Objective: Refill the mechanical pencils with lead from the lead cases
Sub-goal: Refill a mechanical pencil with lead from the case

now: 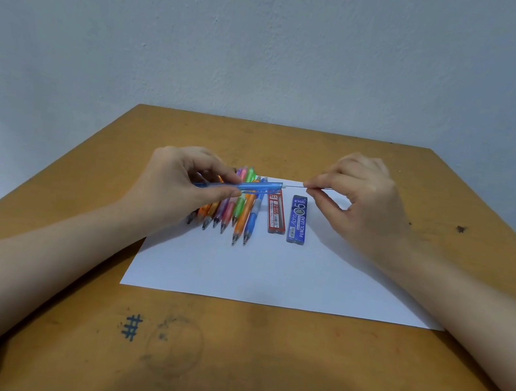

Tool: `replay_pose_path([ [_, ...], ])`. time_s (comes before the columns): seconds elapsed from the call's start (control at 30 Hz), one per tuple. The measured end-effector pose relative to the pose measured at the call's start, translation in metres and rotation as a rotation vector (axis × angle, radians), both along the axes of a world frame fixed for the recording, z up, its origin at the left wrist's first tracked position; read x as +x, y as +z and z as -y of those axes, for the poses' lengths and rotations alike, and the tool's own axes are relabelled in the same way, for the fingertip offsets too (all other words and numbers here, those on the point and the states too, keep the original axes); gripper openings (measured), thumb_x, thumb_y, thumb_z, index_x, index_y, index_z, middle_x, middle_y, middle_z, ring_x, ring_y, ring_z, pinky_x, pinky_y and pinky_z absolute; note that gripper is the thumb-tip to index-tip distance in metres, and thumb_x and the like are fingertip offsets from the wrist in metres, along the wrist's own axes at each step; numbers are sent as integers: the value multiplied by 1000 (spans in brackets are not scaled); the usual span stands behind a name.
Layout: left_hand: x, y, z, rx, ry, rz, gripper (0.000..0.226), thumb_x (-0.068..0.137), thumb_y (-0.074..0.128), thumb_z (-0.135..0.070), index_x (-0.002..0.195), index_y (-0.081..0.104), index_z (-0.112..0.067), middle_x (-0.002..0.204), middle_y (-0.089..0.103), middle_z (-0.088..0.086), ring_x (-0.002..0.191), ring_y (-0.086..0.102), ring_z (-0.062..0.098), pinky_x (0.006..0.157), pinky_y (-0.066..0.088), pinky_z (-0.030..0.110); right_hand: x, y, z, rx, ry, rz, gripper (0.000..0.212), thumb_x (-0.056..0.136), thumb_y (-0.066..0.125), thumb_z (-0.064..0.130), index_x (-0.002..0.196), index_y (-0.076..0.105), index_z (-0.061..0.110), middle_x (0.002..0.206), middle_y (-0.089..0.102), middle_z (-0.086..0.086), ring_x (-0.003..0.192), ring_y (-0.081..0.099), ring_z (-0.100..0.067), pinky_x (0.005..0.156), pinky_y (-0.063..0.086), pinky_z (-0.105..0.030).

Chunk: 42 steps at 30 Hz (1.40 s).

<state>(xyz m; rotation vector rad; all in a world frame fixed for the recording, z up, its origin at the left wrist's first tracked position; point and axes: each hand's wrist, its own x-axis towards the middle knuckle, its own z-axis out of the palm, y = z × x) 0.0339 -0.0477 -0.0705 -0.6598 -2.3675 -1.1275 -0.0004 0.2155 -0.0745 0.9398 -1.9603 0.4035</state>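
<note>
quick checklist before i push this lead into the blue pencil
1. Left hand grips the blue pencil: ok.
2. Right hand pinches the lead: ok.
3. Lead in line with the pencil end facing it: ok.
4. That end's opening uncovered: cannot tell.
5. Lead unbroken: cannot tell.
6. Red lead case and blue lead case lie on the paper: ok.

white paper sheet [270, 276] on scribbled wooden table [254, 367].
</note>
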Motion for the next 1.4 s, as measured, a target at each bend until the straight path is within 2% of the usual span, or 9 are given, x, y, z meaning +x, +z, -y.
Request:
replay_pose_path([
  [0.17,1,1,0,-16,-4,-8,24,72,66,-39,92,69,-26,93,68,-10,86,65,12,71,56,31,1,1,0,28,1,-9,7,81,68,14,81,75,14,75,68,1,75,60,-21,72,36,-32],
  [0.63,0,0,2,-51,-7,-38,26,74,65,-41,95,69,-27,95,67,-9,86,64,12,71,56,30,4,3,2,75,5,-79,9,83,66,14,80,74,12,74,66,-1,74,61,-24,71,40,-37],
  [0.73,-1,-1,2,-55,5,-38,21,75,69,-34,95,69,-26,95,68,-8,86,64,12,71,56,31,4,3,3,64,-4,-65,8,83,66,13,80,73,12,76,66,-1,75,61,-24,72,41,-37],
  [0.87,0,-1,0,-31,-7,-23,23,73,65,-40,93,68,-29,94,68,-10,85,65,12,71,56,31,5,3,2,22,-15,-28,7,81,67,13,80,73,12,76,66,-2,75,61,-24,70,43,-40],
  [1.2,1,0,-1,-1,-9,-1,25,72,66,-40,93,69,-27,93,69,-6,85,65,15,71,57,37,5,3,2,2,1,25,6,81,68,13,83,74,12,75,65,-1,76,60,-23,71,40,-36],
  [1.4,1,0,-1,-16,-31,-5,30,72,65,-46,93,69,-26,93,68,-10,86,66,11,70,57,31,8,3,4,12,22,27,10,83,65,17,83,74,12,76,65,-2,76,59,-23,73,39,-34],
])
